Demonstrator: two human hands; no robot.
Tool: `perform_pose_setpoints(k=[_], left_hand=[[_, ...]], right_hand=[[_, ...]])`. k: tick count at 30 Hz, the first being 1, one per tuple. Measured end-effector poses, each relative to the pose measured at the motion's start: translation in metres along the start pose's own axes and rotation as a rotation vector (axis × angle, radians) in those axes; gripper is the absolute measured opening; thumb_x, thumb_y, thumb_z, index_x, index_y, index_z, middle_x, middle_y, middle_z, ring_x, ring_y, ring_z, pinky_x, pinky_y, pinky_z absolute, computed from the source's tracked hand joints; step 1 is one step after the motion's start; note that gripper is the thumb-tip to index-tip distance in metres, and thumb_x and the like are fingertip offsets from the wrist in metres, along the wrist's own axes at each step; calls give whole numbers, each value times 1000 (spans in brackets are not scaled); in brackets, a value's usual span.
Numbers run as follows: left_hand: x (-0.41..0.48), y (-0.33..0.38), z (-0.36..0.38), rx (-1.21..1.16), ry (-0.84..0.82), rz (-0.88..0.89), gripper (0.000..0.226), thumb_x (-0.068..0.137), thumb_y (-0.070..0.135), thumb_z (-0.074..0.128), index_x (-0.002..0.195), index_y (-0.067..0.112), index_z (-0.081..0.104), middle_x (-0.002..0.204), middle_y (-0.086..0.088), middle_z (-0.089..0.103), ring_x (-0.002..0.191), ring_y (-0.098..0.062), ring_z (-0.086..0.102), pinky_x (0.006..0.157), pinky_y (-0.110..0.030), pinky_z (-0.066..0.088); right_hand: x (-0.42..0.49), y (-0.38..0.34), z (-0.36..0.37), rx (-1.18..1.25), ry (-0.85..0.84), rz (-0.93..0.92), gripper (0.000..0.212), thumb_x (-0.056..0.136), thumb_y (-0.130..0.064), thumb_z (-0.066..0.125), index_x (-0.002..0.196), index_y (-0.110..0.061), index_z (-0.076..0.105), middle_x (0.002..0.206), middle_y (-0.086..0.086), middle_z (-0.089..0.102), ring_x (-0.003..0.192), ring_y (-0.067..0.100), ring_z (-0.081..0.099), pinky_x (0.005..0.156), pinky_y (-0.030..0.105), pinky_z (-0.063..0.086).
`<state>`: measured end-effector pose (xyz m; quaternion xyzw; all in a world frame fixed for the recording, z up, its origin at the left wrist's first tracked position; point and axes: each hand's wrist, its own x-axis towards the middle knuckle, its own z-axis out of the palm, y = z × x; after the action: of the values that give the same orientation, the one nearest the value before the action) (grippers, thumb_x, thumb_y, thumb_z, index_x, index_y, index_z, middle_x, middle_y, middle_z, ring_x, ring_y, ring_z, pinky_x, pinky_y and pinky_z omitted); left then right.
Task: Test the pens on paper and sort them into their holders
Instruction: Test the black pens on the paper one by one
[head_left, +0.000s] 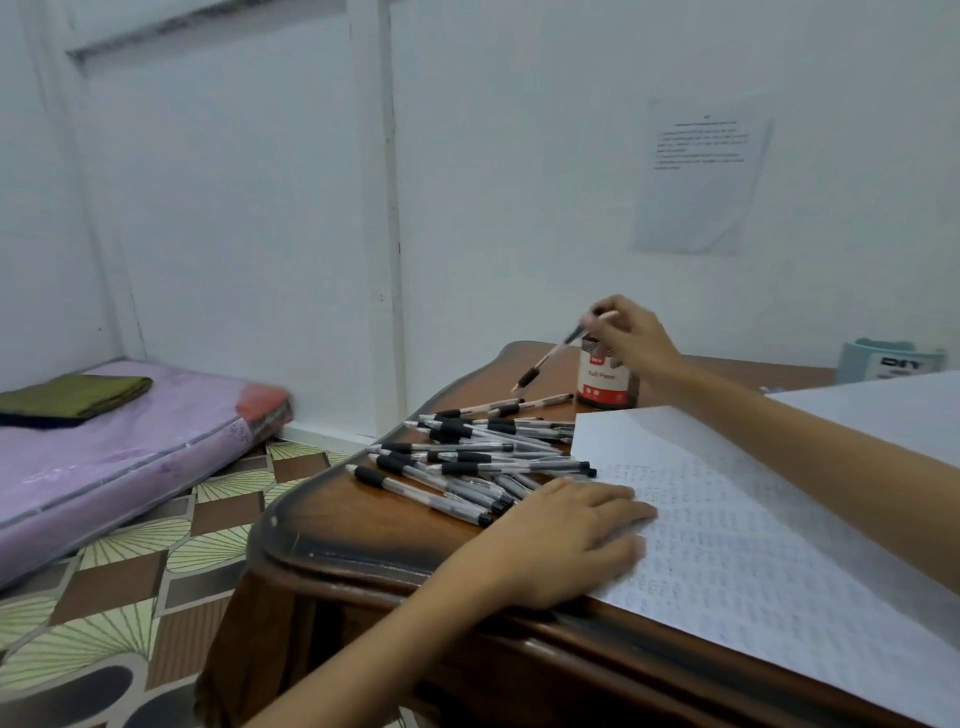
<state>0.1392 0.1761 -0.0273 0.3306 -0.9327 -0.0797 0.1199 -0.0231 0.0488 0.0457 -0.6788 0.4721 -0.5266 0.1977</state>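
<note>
A heap of several clear pens with black grips (467, 457) lies on the brown wooden table (363, 525), left of a white paper sheet (753, 545) covered in small test marks. My left hand (561, 540) rests flat on the paper's left edge, fingers straight. My right hand (631, 332) pinches one pen (550, 356) by its upper end, tip slanting down to the left. It hovers over a red and white pen holder can (605, 382) at the back of the table.
A pale blue holder (891, 361) stands at the far right by the wall, behind a second white sheet (883, 410). A printed notice (701, 176) hangs on the wall. Left of the table a purple mattress (119, 457) lies on the patterned floor.
</note>
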Motion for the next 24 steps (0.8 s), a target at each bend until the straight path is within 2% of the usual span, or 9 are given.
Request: perform_pose_setpoints(k=[2,4,8,11,14,17,19,21,24], left_hand=[[1,-1,0,1,-8,1,45,101,38,30,146,29,29,154,6,25,140,-8,18,110,-22,8],[1,-2,1,-10,-10,0,45,101,39,30,145,31,29,153,8,25,139,-7,18,111,-23,8],[2,-4,2,-28,-25,-12,45,100,43,29,144,36,29,152,13,25,139,-6,19,114,-28,12],[2,-4,1,-28,-39,-21,45,99,45,29,143,40,27,151,16,25,137,-1,20,112,-25,14],[2,1,-2,-42,-47,-30,44,98,44,30,142,40,28,149,18,27,127,8,22,105,-17,15],[0,5,-5,-62,-49,-42,42,98,41,32,141,40,30,146,19,29,120,12,23,99,-12,17],[0,6,-5,-74,-43,-39,41,98,41,32,140,40,31,145,20,30,120,12,25,96,-10,18],[0,5,-4,-91,-39,-39,40,98,41,33,138,41,33,145,20,32,124,9,28,99,-12,21],[1,1,-2,-103,-35,-37,39,98,42,34,137,42,34,143,21,33,126,8,30,101,-14,22]], right_hand=[[-12,-10,-17,237,135,98,16,98,-27,46,84,-20,43,88,6,67,53,8,55,44,16,40],[-28,-17,-34,437,229,160,21,101,-26,39,82,-17,37,76,5,71,40,7,52,35,15,35],[-67,-9,-67,464,276,269,14,98,-18,40,88,-12,47,50,1,63,34,11,46,35,17,33],[-95,6,-98,149,77,332,17,98,-21,47,104,-8,56,47,2,49,35,10,42,36,19,33],[-114,14,-130,-555,-320,295,16,96,-30,50,105,-18,54,60,-2,50,48,9,44,43,17,32],[-131,19,-146,-1103,-493,218,26,95,-44,45,92,-19,44,79,-1,48,70,14,43,54,20,27],[-140,24,-149,-1192,-529,205,36,95,-49,41,90,-13,47,84,4,54,72,15,46,58,24,30],[-146,25,-150,-1230,-540,214,35,96,-48,40,92,-16,52,83,0,55,70,10,47,59,23,34],[-140,22,-154,-1185,-508,275,21,98,-29,44,96,-11,55,73,-3,48,62,5,41,51,17,32]])
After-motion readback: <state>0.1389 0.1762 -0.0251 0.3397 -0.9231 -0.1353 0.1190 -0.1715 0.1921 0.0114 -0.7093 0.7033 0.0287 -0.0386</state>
